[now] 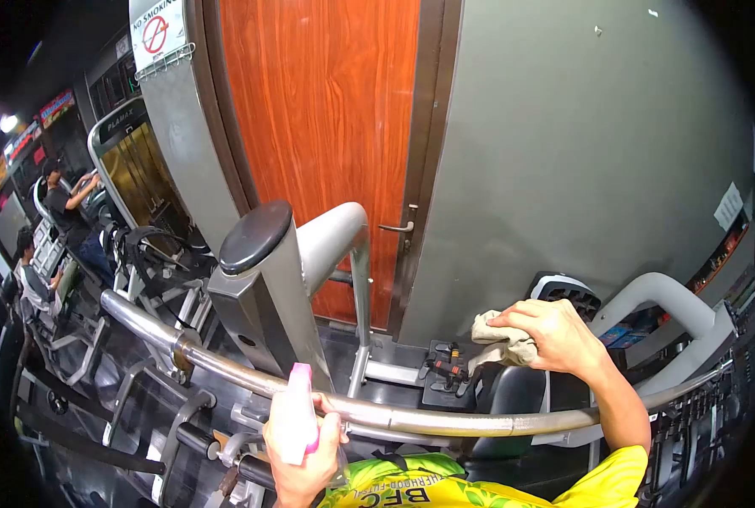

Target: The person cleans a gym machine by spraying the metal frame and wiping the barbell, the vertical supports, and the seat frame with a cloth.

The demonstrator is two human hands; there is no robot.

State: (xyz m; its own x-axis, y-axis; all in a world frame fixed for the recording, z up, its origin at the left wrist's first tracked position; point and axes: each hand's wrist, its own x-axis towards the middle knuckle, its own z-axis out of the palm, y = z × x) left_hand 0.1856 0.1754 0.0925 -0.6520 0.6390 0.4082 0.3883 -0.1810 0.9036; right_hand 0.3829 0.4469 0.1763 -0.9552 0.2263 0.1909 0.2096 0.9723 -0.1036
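Note:
My left hand [305,453] is wrapped round a spray bottle [299,411] with a pink and white top, just in front of a long curved metal bar [445,422]. The bottle's lower part is hidden by my fingers. My right hand [555,334] is raised above the bar's right part, its fingers closed on a crumpled beige cloth [503,340]. The cloth hangs in the air, apart from the bar. A dark padded seat [513,398] lies below it, beyond the bar.
A grey machine post [263,296] with a black round cap rises left of centre, before a wooden door [318,110]. Two people [72,207] [38,275] sit at machines far left. Another curved grey frame [665,305] stands at right, near the wall [580,152].

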